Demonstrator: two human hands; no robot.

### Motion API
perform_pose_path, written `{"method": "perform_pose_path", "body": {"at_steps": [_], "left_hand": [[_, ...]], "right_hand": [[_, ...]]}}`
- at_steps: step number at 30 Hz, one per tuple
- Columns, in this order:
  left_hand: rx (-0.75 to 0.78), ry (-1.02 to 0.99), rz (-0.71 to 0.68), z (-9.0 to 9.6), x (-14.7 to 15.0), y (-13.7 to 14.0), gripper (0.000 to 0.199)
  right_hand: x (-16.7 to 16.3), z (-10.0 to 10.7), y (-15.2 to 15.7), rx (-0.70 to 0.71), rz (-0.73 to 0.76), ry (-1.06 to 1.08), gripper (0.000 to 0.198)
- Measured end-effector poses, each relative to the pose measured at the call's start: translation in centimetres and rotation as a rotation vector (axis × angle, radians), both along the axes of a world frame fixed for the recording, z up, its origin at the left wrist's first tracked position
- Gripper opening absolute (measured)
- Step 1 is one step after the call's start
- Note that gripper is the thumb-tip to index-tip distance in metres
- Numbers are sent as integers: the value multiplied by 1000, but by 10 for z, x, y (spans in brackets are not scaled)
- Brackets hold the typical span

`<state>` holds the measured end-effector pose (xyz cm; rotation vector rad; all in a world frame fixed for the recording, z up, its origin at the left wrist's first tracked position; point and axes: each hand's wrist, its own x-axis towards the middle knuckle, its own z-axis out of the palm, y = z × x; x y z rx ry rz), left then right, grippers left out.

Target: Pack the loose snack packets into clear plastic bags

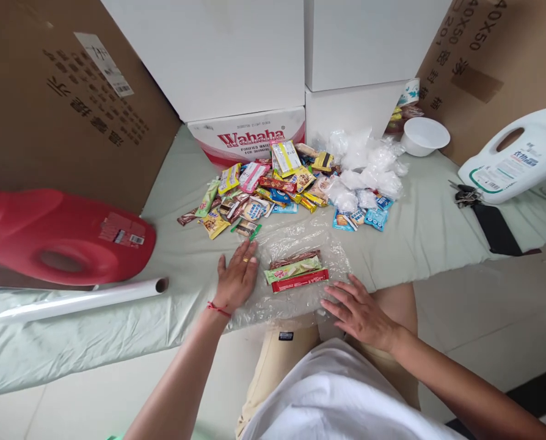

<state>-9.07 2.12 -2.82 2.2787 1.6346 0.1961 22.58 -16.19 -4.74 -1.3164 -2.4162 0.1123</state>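
Resting on the left side of the film (259,308): left hand (237,276), palm down, fingers spread. Right hand (361,313) at film's near right edge, fingers apart and slightly bent; can't tell how much it's touching. Between hands, on film: brown stick (307,255) far, green stick (295,269) middle, red stick (300,281) near. Snack pile (273,189) beyond, white bundles (369,177) right of it.

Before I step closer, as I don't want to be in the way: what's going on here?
A person's left hand and right hand are open, at either side of some film. On it, a brown packet, a green packet and a red packet lie side by side. Neither hand grips anything. Beyond sit a snack heap and white bundles.
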Motion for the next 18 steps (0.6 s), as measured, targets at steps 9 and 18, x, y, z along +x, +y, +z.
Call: {"method": "perform_pose_path", "body": {"at_steps": [9, 18], "left_hand": [[174, -101, -91, -7, -35, 22, 51], [743, -544, 240, 15, -30, -68, 27]], "right_hand": [[-38, 28, 60, -50, 109, 87, 23], [-33, 68, 151, -451, -58, 56, 22]]}}
